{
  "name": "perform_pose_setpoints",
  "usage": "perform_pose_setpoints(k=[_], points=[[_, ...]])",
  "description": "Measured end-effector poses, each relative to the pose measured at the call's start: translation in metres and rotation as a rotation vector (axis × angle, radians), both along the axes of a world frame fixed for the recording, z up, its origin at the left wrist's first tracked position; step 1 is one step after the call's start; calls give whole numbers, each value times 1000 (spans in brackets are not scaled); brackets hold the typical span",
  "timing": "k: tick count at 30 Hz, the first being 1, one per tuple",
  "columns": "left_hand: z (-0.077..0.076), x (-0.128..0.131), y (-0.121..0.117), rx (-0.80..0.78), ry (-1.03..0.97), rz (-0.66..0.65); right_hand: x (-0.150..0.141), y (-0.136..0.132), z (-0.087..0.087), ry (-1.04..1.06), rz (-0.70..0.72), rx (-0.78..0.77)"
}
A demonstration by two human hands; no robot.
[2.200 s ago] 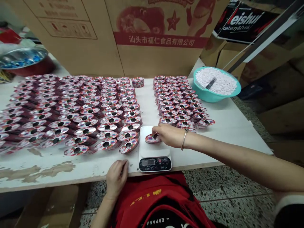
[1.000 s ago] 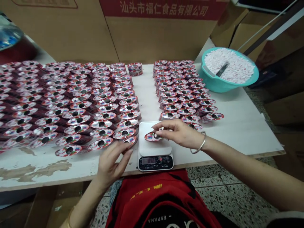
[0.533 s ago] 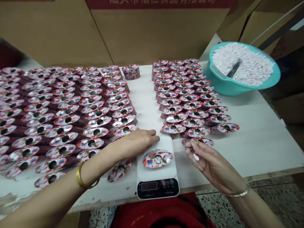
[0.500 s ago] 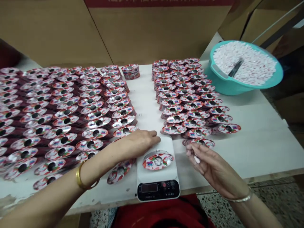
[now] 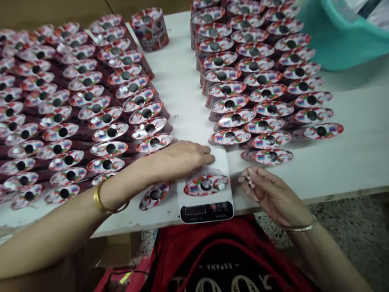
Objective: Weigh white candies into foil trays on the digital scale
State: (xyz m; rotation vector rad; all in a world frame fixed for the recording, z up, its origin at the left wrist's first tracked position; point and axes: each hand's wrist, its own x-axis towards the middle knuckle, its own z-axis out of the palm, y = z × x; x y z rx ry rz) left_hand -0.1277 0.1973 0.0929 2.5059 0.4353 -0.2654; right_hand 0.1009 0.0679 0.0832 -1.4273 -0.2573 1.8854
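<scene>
My left hand (image 5: 192, 157) reaches over the white digital scale (image 5: 219, 162), palm down with fingers stretched to the right, just behind an oval container (image 5: 194, 190). Whether it touches that container I cannot tell. The container stands on the scale, its red-and-white printed lid having a round hole with white pieces inside and one white candy (image 5: 221, 186) on top. Right of the scale, my right hand (image 5: 269, 190) is closed with several small white candies (image 5: 251, 182) at its fingertips. Another oval container (image 5: 154, 195) leans left of the scale, under my left wrist.
Rows of similar containers (image 5: 106, 117) fill the left of the white table, many with candies on their lids. More rows (image 5: 255, 79) stand to the right. A single container (image 5: 149, 30) is at the back. A turquoise basin (image 5: 343, 44) of white candies stands at the far right.
The view has tilted down, so the table's things sit higher in the picture. My right hand remains beside the scale, with more candies showing at its fingertips. My left hand stays over the scale.
</scene>
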Motion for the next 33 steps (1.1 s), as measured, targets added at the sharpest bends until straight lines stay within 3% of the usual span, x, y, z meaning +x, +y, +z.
perform_pose_setpoints(k=[3,6,9,12,19,28,33], points=[[8,-11,-1,30,-36,130,3,-6,-2,7,-5,28],[29,-25,-9,52,-131,292,4,-13,-2,-6,24,30],[51,-36,-26,40,-219,415,3,-20,-1,-18,61,39],[62,-40,-48,47,-274,475,2,-28,-3,-38,50,63],[56,-27,-83,88,-338,519,0,-49,-15,-80,-46,81],[49,-21,-89,372,-406,537,-3,-61,-16,-86,-20,103],[42,-6,-96,497,-267,316,-5,-60,-15,-74,-4,125]])
